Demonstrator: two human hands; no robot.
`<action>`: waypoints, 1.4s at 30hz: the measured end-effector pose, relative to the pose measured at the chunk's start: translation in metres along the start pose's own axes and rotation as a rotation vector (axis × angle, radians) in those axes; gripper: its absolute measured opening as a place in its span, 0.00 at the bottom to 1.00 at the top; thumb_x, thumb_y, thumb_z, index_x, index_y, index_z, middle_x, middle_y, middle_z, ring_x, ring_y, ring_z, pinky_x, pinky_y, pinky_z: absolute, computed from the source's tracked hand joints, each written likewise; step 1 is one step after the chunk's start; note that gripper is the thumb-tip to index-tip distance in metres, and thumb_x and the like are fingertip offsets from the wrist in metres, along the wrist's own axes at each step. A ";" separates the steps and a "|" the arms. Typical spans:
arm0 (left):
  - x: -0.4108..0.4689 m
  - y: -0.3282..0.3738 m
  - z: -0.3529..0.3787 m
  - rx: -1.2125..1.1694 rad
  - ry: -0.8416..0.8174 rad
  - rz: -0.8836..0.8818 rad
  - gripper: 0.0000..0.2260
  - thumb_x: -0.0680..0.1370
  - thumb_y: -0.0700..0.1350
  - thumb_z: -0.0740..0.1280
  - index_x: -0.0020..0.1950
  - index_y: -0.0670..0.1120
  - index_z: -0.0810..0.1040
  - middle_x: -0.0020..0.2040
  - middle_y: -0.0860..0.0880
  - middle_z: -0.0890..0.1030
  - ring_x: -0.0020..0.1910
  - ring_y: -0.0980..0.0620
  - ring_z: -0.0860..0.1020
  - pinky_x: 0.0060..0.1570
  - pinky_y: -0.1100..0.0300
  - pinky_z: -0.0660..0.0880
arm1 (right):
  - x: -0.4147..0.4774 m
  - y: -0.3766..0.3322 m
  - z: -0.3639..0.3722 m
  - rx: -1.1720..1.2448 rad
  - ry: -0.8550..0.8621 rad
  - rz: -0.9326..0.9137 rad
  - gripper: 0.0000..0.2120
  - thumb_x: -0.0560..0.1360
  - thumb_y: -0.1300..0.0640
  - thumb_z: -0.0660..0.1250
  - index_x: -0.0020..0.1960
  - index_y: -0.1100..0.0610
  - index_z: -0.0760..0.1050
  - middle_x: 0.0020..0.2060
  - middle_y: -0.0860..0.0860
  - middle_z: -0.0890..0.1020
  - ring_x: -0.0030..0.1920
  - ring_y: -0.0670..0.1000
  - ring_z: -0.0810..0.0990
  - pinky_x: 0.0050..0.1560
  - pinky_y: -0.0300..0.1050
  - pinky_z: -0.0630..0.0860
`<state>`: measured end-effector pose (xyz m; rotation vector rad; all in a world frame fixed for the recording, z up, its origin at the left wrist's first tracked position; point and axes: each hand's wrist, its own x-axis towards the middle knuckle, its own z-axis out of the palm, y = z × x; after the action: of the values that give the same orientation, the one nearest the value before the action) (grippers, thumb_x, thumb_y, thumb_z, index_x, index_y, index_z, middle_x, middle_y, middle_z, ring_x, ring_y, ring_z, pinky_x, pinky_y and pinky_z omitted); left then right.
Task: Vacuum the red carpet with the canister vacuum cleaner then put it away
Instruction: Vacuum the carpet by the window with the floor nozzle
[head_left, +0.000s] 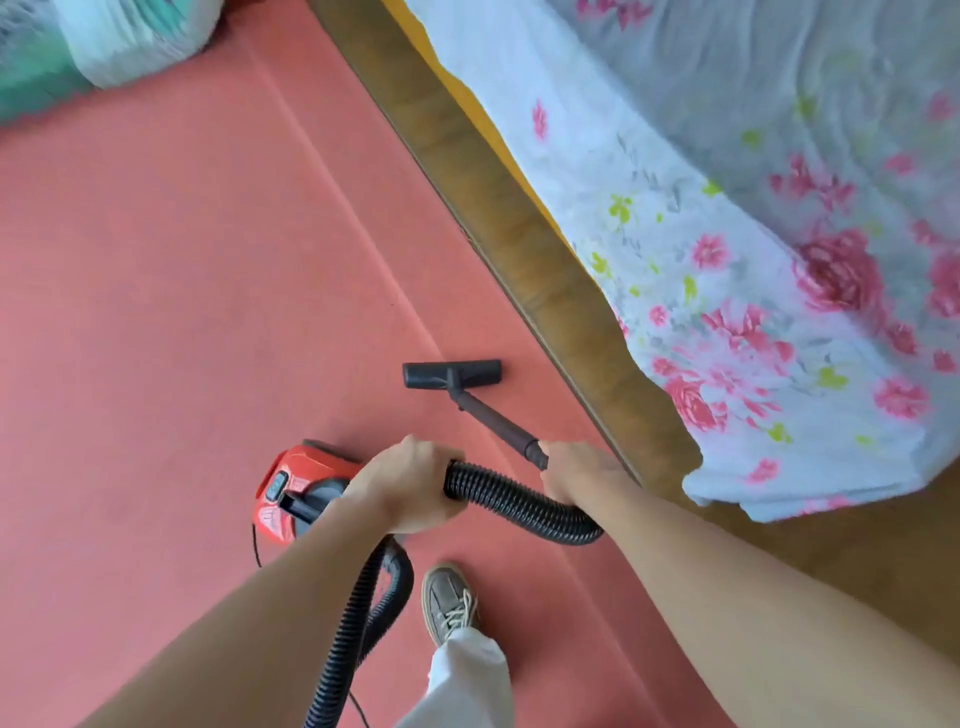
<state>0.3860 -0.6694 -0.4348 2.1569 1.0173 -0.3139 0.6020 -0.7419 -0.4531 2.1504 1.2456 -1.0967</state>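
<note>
1. At eleven o'clock in the view, a white-and-green plastic-wrapped bundle (130, 41) sits at the edge of the red carpet (156, 260), which fills the left and middle.
2. The red canister vacuum cleaner (291, 488) stands on the carpet at seven o'clock from centre, with a thin black cord (255, 545) trailing at its own seven o'clock.
3. The left hand (410, 483), at three o'clock of the canister, has its fingers curled tight round the black corrugated hose (519, 504).
4. The hose also loops down toward six o'clock, beside a grey laced shoe (448, 603).
5. The black floor nozzle (452, 373) lies flat on the carpet at twelve o'clock of the left hand. Its wand (493, 421) slants toward four o'clock.
6. The right hand (576, 475) is wrapped closed round the wand's near end, where the hose joins.
7. A wooden bed frame (498, 234) runs from twelve to four o'clock, with a floral sheet (727, 260) draped over it at two o'clock.
</note>
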 end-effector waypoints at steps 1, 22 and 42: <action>0.000 -0.010 -0.013 -0.008 0.023 -0.020 0.07 0.67 0.55 0.65 0.39 0.53 0.73 0.33 0.54 0.78 0.36 0.49 0.79 0.39 0.52 0.79 | 0.006 -0.015 -0.009 -0.003 0.000 -0.018 0.23 0.78 0.56 0.62 0.73 0.49 0.66 0.59 0.54 0.79 0.56 0.58 0.80 0.48 0.49 0.75; -0.013 -0.110 -0.065 -0.512 0.529 -0.528 0.10 0.70 0.52 0.67 0.37 0.49 0.70 0.29 0.52 0.75 0.31 0.50 0.76 0.31 0.53 0.73 | 0.122 -0.228 -0.124 -0.300 -0.018 -0.377 0.23 0.78 0.53 0.59 0.73 0.41 0.65 0.45 0.50 0.79 0.41 0.54 0.79 0.39 0.43 0.75; 0.026 -0.152 -0.076 -1.163 0.933 -1.198 0.06 0.67 0.54 0.65 0.36 0.53 0.73 0.33 0.53 0.80 0.34 0.53 0.79 0.35 0.55 0.75 | 0.190 -0.489 -0.173 -0.592 -0.167 -0.629 0.26 0.76 0.64 0.55 0.71 0.50 0.73 0.69 0.54 0.73 0.55 0.56 0.77 0.56 0.45 0.74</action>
<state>0.2834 -0.5364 -0.4698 0.3792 2.1707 0.6948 0.3084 -0.2748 -0.4881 1.2335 1.9300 -0.9299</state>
